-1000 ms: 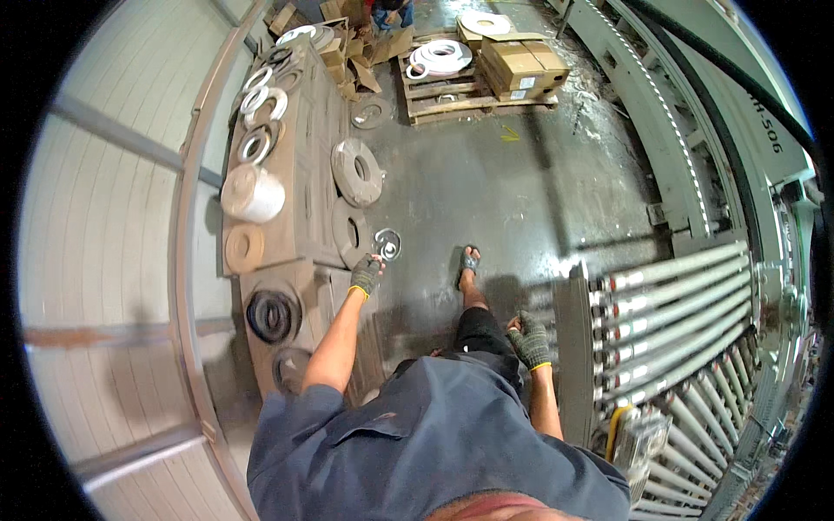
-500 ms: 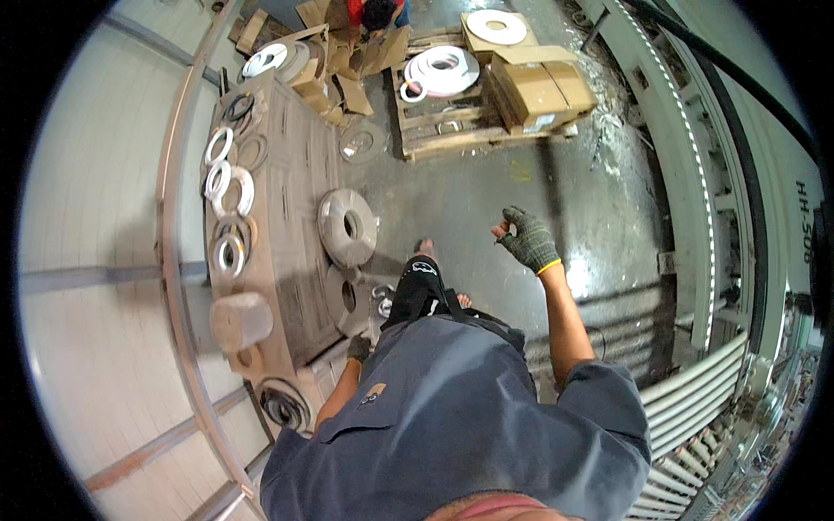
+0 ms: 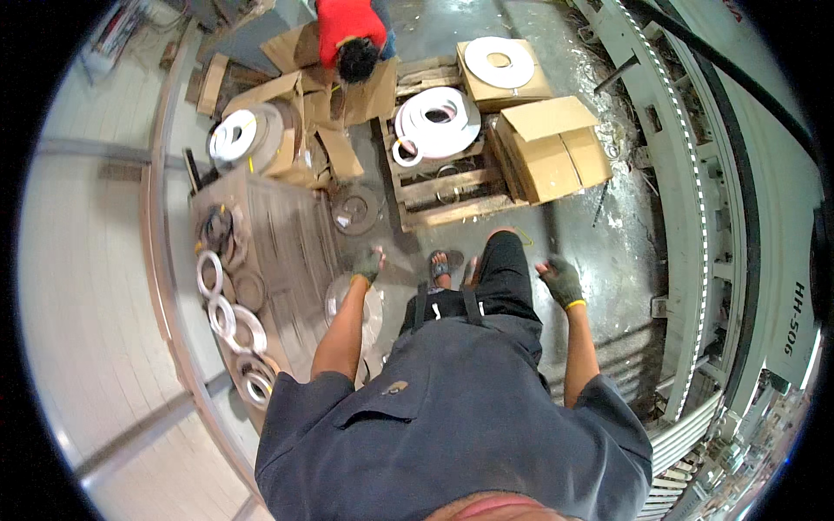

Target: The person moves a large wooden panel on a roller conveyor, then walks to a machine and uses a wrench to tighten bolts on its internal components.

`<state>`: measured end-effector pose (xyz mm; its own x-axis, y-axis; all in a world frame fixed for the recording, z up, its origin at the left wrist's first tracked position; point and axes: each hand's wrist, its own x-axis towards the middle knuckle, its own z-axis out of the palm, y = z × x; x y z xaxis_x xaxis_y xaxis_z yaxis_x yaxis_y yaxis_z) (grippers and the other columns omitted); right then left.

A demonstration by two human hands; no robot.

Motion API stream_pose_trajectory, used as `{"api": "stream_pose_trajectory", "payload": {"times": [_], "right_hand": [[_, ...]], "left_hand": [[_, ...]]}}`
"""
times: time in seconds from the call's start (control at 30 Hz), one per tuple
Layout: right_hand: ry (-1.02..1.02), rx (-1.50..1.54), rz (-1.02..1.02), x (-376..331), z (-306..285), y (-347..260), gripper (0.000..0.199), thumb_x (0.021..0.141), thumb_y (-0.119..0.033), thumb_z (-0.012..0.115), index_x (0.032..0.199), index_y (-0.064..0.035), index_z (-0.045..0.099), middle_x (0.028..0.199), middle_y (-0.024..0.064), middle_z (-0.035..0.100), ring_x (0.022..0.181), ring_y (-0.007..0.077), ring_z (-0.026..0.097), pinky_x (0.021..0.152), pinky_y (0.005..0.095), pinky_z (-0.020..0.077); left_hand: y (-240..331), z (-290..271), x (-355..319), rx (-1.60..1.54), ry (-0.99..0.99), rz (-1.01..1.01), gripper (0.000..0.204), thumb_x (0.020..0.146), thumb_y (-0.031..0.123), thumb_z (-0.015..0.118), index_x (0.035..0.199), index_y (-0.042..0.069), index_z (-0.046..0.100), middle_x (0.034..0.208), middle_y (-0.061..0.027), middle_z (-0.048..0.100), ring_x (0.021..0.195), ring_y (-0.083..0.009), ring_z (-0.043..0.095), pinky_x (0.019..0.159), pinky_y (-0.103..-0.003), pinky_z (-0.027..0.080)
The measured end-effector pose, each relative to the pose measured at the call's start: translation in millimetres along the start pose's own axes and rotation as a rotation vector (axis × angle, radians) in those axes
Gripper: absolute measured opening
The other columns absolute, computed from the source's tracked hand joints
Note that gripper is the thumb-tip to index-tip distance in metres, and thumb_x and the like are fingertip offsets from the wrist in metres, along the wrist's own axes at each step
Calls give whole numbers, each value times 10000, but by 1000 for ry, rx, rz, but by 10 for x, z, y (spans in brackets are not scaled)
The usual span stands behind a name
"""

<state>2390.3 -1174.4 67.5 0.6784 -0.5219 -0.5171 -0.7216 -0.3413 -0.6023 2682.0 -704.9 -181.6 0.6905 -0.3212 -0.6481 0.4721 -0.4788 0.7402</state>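
My left hand point(image 3: 369, 265), in a dark fingerless glove, hangs low beside the wooden cabinet point(image 3: 295, 234). It is empty, with its fingers loosely bent. Just below it, a pale coil roll point(image 3: 374, 311) leans at the cabinet's side, partly hidden by my forearm. On the other side, my right hand point(image 3: 563, 281), gloved alike with a yellow cuff, hangs over the floor and touches nothing. Its fingers are loosely curled and hold nothing that I can see. Ahead, a wooden pallet point(image 3: 460, 211) bears a stack of white rolls point(image 3: 460, 136) and an open-flapped cardboard box point(image 3: 565, 165).
Several rings point(image 3: 221, 317) lie along the cabinet's left side. A flat disc point(image 3: 356, 210) is on the floor. At the far left, a person in a red shirt point(image 3: 339, 24) bends by torn cardboard point(image 3: 369, 95). A long machine point(image 3: 738, 260) lines the right.
I have stepped forward, so the pallet and cabinet sit nearer. My left hand has swung up and forward from beside my body; my right hand has dropped back a little.
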Motion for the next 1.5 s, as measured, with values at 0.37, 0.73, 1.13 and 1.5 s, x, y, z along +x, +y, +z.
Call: {"api": "stream_pose_trajectory", "payload": {"times": [0.37,0.73,1.13,1.5], "right_hand": [[-390,-265,106,1110,618,3167,244,947,-124,517,1088,-123,716,1052,91,727,925,286,716,885,417,549],[-25,318,208,4202,-1687,-84,150,960,-154,586,976,-47,690,897,89,721,894,221,681,832,352,534],[304,476,-169,8066,-3788,-3249,236,1004,-245,676,968,-31,583,828,0,571,787,121,517,734,304,470],[71,248,265,10084,-3665,-3571,293,938,-289,697,933,4,683,842,123,727,771,228,657,731,359,529]], "left_hand": [[3686,1275,2642,139,-177,236,355,1034,248,620,1318,37,599,1103,-59,726,979,-179,692,848,-348,549],[6530,996,3324,331,175,544,268,994,255,655,1149,45,718,956,-135,748,821,-205,681,784,-336,543],[8108,795,5500,788,194,433,318,971,353,649,1029,42,674,937,-221,702,869,-389,673,761,-447,521],[11578,487,8500,465,44,518,290,991,298,645,1186,90,697,1067,-173,740,973,-344,724,839,-428,552]]}}
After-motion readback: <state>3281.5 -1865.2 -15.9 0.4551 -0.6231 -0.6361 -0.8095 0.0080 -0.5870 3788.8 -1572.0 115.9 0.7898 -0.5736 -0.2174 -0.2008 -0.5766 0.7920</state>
